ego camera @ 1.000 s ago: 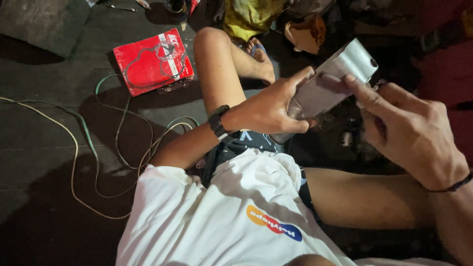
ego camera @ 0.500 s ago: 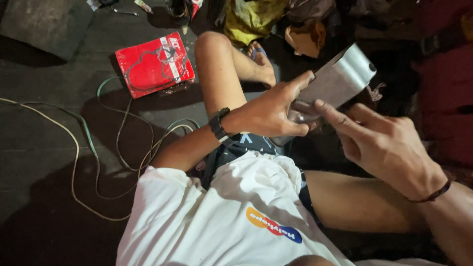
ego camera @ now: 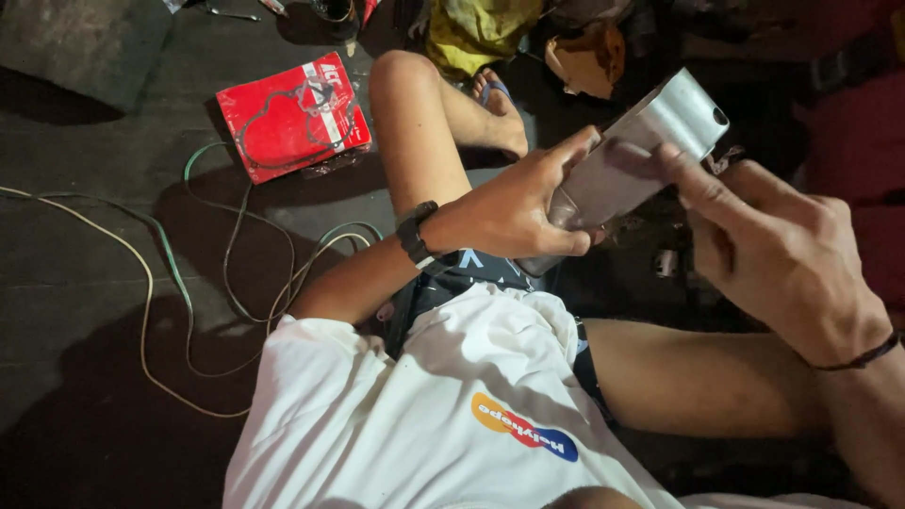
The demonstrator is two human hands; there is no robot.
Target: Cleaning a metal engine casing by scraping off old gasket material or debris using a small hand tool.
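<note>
Two hands work one metal tube (ego camera: 641, 155), a dull silver piece with a small hole near its far end, lying at about one o'clock in the view. The left hand (ego camera: 514, 207) is clasped around the tube's lower end, thumb along the top. The right hand (ego camera: 778, 259) rests its fingertips (ego camera: 671, 160) on the tube's upper face without closing around it. One black watch (ego camera: 417, 234) sits on the left wrist, one thin dark band (ego camera: 863, 356) on the right. One red packet (ego camera: 292, 118) lies on the floor at eleven o'clock, and two cables (ego camera: 189, 292), one green and one pale, loop at nine o'clock. Compared with half a second ago, the right hand has slid up the tube toward its far end.
</note>
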